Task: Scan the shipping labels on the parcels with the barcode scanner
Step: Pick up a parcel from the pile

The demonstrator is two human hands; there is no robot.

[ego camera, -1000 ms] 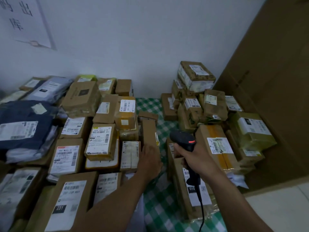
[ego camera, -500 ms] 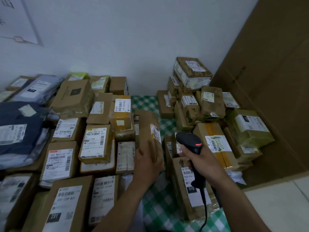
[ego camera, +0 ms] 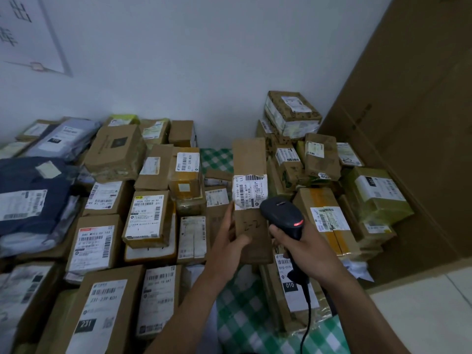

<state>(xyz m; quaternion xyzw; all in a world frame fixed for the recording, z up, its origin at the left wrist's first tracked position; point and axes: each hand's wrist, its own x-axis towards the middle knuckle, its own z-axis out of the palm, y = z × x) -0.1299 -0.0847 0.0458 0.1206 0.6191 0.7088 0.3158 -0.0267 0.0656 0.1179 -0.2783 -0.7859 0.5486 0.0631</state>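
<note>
Left hand (ego camera: 227, 241) grips a long brown parcel (ego camera: 251, 159) upright over the green-checked worktop (ego camera: 245, 320), its shipping label (ego camera: 250, 190) facing us. Right hand (ego camera: 304, 249) clasps the barcode scanner (ego camera: 282, 215), its head just beside that label. White wall (ego camera: 204, 60) behind, tall cardboard (ego camera: 408, 123) at right.

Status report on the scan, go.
Left hand grips long box. Right hand grips scanner, aimed at its label. Nothing between them.

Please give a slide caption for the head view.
Left hand holds a parcel up; right hand aims the barcode scanner at its label.
</note>
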